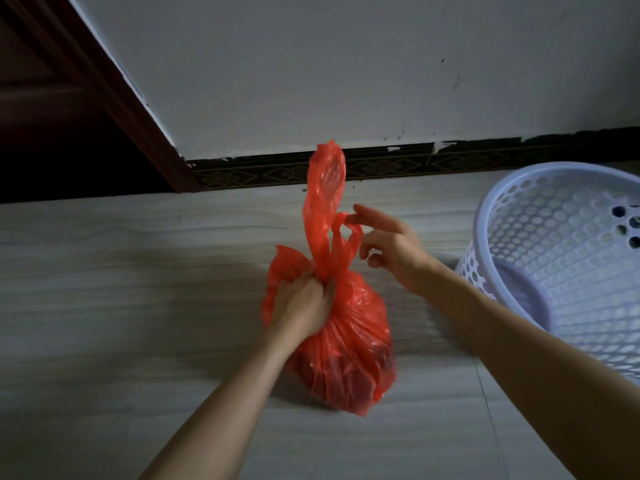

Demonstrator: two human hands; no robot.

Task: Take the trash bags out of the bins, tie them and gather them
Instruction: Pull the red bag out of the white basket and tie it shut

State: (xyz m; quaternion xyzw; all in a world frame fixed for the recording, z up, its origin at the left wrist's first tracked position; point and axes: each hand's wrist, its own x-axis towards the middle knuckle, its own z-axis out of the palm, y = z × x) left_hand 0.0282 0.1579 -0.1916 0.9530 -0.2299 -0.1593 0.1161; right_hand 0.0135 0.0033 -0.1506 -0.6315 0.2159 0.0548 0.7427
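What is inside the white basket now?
The basket shows only its bare perforated wall and floor; no bag lines it. Its lower right part is out of view.

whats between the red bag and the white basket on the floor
In the head view, the right hand and its forearm cross that gap above bare floor tile; nothing lies between red bag and white basket.

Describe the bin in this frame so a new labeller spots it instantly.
Start at the white wall with its dark patterned baseboard, then follow the pale floor to the frame's right edge. There stands the bin, right of the red trash bag that both hands hold. It is the only pale lavender plastic basket, round, its wall perforated with rows of holes, with no bag in it.
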